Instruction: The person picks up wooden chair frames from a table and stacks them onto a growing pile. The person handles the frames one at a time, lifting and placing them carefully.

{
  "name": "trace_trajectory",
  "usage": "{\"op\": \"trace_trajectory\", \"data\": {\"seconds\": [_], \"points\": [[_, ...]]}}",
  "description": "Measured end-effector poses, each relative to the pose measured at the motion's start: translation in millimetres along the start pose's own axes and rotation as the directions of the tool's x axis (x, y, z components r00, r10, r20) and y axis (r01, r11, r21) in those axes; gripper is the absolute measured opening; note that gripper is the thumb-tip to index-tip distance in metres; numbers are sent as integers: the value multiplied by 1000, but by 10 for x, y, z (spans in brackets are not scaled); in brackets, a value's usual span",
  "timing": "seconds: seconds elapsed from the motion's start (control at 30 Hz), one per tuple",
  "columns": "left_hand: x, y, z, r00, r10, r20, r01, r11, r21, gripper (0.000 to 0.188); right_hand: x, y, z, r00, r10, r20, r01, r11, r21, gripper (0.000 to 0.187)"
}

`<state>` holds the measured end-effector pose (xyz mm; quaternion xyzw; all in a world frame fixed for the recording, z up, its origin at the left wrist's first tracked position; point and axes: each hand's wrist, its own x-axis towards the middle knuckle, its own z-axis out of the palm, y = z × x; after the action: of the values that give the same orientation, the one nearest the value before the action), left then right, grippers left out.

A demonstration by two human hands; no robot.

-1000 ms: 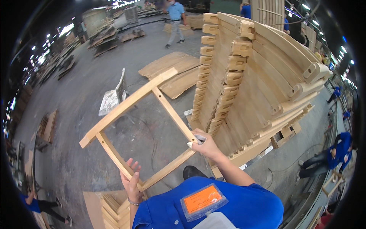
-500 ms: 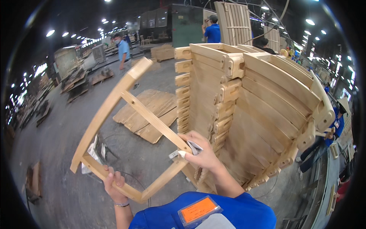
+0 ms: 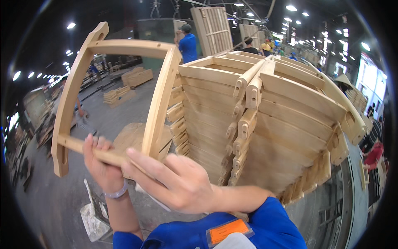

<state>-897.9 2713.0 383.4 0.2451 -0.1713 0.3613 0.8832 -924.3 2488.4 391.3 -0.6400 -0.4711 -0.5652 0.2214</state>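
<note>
A pale wooden frame point(image 3: 64, 108), with two curved side rails joined by crossbars, is held up at a tilt in front of me on the left. My left hand point(image 3: 103, 168) is closed around its lower crossbar, fingers wrapped over the wood. My right hand point(image 3: 178, 184) lies at the near end of that crossbar, its fingers bent and pressed along the bar. Under the right palm shows a thin pale edge of a folded grey sheet point(image 3: 159, 203), looking like sandpaper; the rest is hidden by the hand.
Tall stacks of similar wooden frames point(image 3: 211, 74) stand close on the right. Flat cardboard point(image 3: 128, 135) lies on the floor beyond my hands. A whitish object point(image 3: 93, 222) is low at left. A person in blue point(image 3: 188, 45) stands farther back, near a slatted panel point(image 3: 212, 31).
The frame has been raised and turned, so another side faces me. My right hand has moved from a corner joint to the lower crossbar, close to my left hand. My view has swung right.
</note>
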Motion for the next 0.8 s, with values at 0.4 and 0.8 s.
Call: {"op": "trace_trajectory", "data": {"seconds": [0.4, 0.8], "points": [[1092, -1020, 781, 875, -448, 186, 473, 871, -129, 20, 861, 730, 731, 962, 49, 270, 170, 665, -728, 46], [1442, -1681, 1348, 706, -492, 509, 670, 697, -256, 21, 1168, 1468, 378, 935, 203, 290, 131, 562, -817, 17]]}}
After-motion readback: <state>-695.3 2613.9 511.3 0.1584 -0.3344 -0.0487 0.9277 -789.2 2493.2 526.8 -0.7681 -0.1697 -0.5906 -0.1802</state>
